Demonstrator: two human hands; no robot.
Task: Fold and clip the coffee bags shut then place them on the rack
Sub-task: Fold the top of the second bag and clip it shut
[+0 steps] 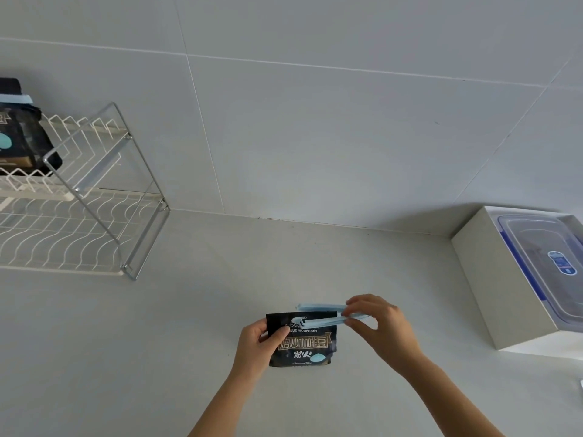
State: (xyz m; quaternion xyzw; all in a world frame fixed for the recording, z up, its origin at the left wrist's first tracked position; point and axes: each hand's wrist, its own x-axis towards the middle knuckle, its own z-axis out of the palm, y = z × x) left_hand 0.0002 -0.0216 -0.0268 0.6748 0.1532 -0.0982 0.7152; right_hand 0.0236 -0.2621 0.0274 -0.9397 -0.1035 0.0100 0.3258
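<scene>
Pale tabletop (189,326) beneath everything. Far left against the wall, white wire rack (94,222), already carrying one clipped bag (22,137) on its upper tier. Far right, open white box (476,279) cradling a lidded clear container (542,263); contents not discernible. Front centre, black coffee bag (303,345), held upright, on or just over the tabletop, cannot tell which; probably kept so to leave its top reachable. Across that top, pale blue clip (321,313), arms spread apart, not yet snapped. Left grip (255,345) curled round the bag's left edge, steadying. Right grip (381,326) pinching the clip's free ends, seemingly ready to squeeze them together.
</scene>
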